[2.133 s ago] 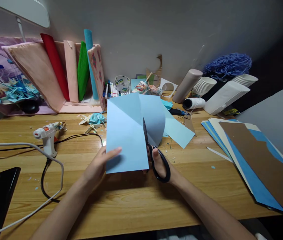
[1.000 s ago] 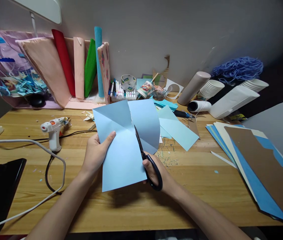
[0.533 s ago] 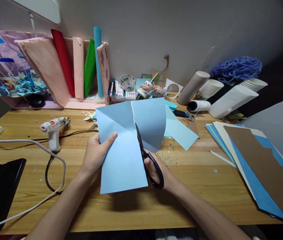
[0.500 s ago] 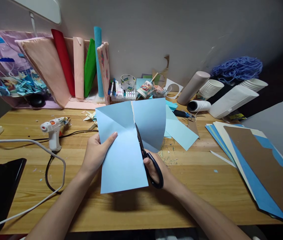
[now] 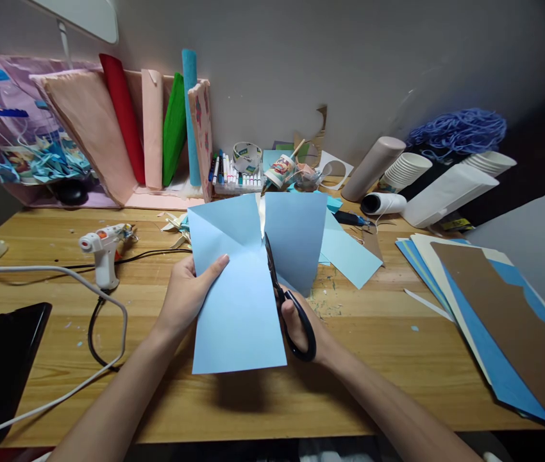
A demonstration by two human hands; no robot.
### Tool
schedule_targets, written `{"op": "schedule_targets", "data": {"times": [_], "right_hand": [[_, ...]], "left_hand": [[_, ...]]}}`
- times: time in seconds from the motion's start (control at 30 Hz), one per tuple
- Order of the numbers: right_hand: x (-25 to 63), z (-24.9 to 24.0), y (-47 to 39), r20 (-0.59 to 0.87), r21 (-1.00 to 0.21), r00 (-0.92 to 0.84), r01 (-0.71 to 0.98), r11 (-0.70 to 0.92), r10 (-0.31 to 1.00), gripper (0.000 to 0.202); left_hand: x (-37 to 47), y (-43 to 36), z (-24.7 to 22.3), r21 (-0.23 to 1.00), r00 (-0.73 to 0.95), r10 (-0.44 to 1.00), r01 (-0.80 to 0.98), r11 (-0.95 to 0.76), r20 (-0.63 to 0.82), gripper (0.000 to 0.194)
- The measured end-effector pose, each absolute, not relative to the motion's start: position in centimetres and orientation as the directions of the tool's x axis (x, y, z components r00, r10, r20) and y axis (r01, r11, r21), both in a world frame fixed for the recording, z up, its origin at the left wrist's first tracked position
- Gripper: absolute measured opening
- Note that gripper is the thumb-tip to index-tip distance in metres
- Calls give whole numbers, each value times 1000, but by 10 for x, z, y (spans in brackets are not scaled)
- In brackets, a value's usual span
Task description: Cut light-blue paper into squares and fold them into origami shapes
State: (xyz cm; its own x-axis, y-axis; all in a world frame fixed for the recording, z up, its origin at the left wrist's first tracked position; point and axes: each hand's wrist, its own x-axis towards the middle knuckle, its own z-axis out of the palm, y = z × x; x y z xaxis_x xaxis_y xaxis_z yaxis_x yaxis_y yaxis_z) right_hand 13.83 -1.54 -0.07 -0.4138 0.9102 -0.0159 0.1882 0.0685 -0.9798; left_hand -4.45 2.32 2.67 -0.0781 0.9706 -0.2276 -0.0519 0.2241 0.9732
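A light blue sheet of paper (image 5: 234, 308) is held up above the wooden table, split by a long cut with a narrow gap at its upper part. My left hand (image 5: 190, 292) grips its left edge, thumb on the front and fingers behind. My right hand (image 5: 306, 321) is closed on black-handled scissors (image 5: 273, 273), whose blades lie along the cut and point up and away. The right-hand part of the paper (image 5: 296, 237) stands behind the blades, and the fingers of my right hand are partly hidden.
A white glue gun (image 5: 104, 250) with its cable is at the left, near a black phone (image 5: 6, 366). Stacked coloured sheets (image 5: 488, 321) lie right. Markers (image 5: 231, 173), a tape roll (image 5: 247, 157) and paper cups (image 5: 404, 172) line the back of the wooden table (image 5: 388, 385).
The gap at the top of the cut has widened, and the right-hand part of the paper has shifted slightly right. Both hands keep their holds.
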Motion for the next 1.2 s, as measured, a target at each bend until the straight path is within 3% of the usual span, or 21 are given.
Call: {"op": "schedule_targets", "data": {"times": [0.4, 1.2], "right_hand": [[140, -2, -14, -53, -982, -385, 190, 23, 922, 60], [139, 6, -11, 22, -982, -345, 169, 85, 938, 59]], "left_hand": [[-44, 22, 27, 972, -76, 970, -68, 226, -230, 40], [-42, 21, 29, 972, -52, 971, -42, 232, -234, 37]]}}
